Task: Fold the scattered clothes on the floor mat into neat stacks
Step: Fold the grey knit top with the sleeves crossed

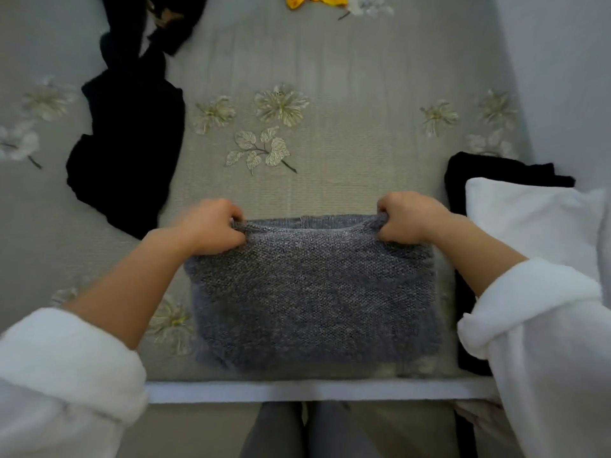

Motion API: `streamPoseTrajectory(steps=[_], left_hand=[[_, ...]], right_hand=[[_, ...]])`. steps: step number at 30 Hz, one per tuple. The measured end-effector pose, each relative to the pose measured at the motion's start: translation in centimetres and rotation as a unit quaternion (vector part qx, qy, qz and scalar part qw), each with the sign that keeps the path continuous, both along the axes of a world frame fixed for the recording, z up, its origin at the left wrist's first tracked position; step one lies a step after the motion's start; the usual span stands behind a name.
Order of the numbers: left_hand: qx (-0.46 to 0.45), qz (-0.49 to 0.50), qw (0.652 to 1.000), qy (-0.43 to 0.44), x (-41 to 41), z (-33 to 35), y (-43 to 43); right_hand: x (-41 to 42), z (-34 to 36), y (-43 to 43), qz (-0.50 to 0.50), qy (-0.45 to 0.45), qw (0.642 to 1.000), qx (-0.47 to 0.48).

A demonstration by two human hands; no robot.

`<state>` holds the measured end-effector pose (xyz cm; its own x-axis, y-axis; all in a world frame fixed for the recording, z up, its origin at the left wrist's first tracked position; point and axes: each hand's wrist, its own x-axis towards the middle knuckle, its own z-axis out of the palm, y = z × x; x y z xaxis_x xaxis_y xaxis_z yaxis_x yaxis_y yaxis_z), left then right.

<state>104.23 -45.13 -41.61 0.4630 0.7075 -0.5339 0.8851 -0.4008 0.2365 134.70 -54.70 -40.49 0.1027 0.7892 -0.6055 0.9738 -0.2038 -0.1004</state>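
A grey knitted sweater [314, 292] lies folded into a rectangle on the flowered grey floor mat [330, 77], close to the mat's near edge. My left hand [211, 226] pinches its far left corner. My right hand [406, 218] pinches its far right corner, and both corners are lifted slightly. A crumpled black garment [132, 137] lies unfolded on the mat at the left. To the right sits a stack with a folded white garment [529, 216] on top of a folded black garment [489, 168].
A yellow garment [314, 0] shows at the far top edge of the mat. The mat's white border [297, 390] runs along the near edge, with my grey-trousered legs below it. A pale wall rises at the right.
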Motion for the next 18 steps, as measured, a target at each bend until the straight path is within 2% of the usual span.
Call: streamPoseTrajectory(steps=[3,7,11,14,16,18], left_hand=[[0.053,0.058,0.997,-0.013,0.8,-3.2,2.0],[0.078,0.136,0.986,-0.053,1.6,-7.5,2.4],[0.17,0.174,0.966,-0.088,1.6,-10.2,0.8],[0.128,0.125,0.981,-0.079,2.3,-11.2,-3.1],[0.079,0.075,0.993,-0.041,2.7,-12.3,-6.1],[0.031,0.097,0.995,0.01,2.7,-13.9,-8.2]], right_hand=[[0.9,-3.2,2.5,-0.044,-0.02,0.998,0.034],[1.1,-7.3,2.9,-0.098,-0.027,0.993,0.066],[0.8,-10.2,1.7,-0.173,-0.036,0.977,0.121],[-1.1,-11.6,-1.2,-0.129,-0.004,0.98,0.151],[-2.9,-12.4,-3.6,-0.063,0.038,0.99,0.12],[-3.8,-13.9,-5.6,-0.049,0.027,0.996,0.066]])
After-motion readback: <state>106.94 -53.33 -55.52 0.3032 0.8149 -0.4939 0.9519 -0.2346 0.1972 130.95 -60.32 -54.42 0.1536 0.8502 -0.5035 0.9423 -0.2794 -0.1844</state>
